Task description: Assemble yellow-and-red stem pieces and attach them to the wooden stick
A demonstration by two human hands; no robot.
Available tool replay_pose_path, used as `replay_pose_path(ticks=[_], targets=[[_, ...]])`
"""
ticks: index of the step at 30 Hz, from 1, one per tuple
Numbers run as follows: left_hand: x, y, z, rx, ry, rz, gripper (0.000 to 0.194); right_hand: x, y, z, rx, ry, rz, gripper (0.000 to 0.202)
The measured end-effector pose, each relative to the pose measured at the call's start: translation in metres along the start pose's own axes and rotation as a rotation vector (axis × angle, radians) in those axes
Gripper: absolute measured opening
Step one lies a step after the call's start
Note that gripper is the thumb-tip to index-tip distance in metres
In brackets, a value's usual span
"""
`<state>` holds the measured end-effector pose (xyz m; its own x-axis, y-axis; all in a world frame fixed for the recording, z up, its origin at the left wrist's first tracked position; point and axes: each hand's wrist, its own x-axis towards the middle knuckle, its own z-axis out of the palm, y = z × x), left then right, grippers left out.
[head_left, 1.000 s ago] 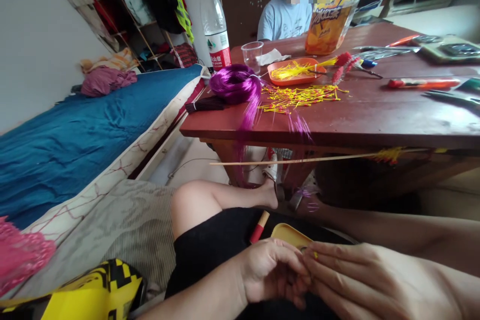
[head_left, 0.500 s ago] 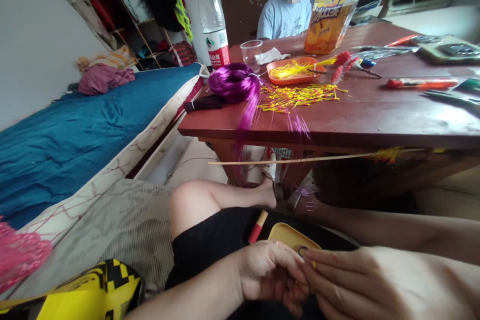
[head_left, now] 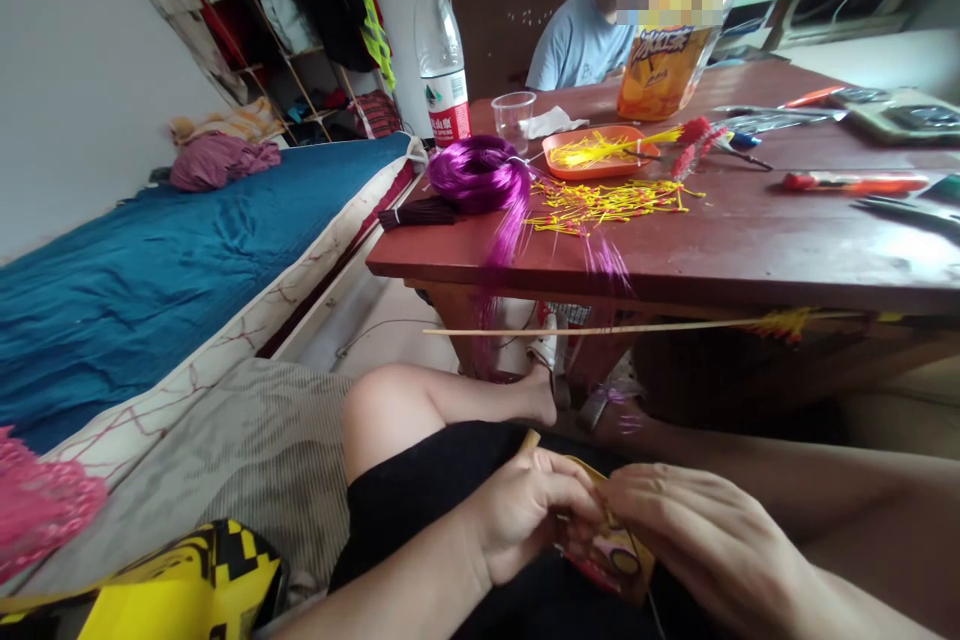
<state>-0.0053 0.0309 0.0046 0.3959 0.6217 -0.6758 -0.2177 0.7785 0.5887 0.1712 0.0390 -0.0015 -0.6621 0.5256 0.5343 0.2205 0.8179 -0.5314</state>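
Observation:
Low over my lap, my two hands meet at the fingertips. My left hand (head_left: 525, 510) is closed, thumb and fingers curled together in a pinch. Against it rests my right hand (head_left: 697, 530), also closed, its fingers pressed together and pointing left. Whatever lies between the fingertips is too small or hidden to name. Beneath the hands, partly covered, a yellow tray (head_left: 643, 575) sits on my black-clothed lap. A dark loop (head_left: 624, 560), like a handle or ring, shows in it. Just beyond my left hand, the tan end of a small tube (head_left: 531, 440) sticks out.
A dark red table (head_left: 720, 240) carries a purple fibre coil (head_left: 480, 175), yellow red-tipped stems (head_left: 615, 205), an orange dish (head_left: 570, 168) and bottles (head_left: 442, 60). A thin stick (head_left: 600, 330) crosses below its edge. Opposite is a person (head_left: 581, 40); left, a blue-covered bed (head_left: 187, 230).
My right hand has moved up and slightly left, uncovering more of the tray. My left hand has risen and now covers most of the red-and-tan tube. The view has shifted slightly.

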Motion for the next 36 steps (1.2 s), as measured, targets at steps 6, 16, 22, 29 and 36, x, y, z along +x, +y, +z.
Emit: replay_pose_path(ticks=[6,16,22,29,36], targets=[[-0.003,0.006,0.003,0.158,0.095,0.177,0.007,0.012,-0.004,0.008,0.154,-0.004,0.378,0.019],[0.001,0.006,0.002,0.395,0.131,0.288,0.006,0.021,0.001,0.008,0.367,-0.045,0.677,0.019],[-0.005,-0.006,0.008,1.067,0.356,0.876,0.017,0.029,0.006,0.012,0.613,-0.002,0.837,0.014],[-0.008,-0.009,0.000,1.469,0.273,1.374,0.015,0.036,0.007,0.013,0.767,-0.003,0.949,0.015],[-0.002,-0.004,-0.005,1.607,0.221,1.545,0.017,0.041,0.015,0.016,0.815,-0.043,0.964,0.021]])
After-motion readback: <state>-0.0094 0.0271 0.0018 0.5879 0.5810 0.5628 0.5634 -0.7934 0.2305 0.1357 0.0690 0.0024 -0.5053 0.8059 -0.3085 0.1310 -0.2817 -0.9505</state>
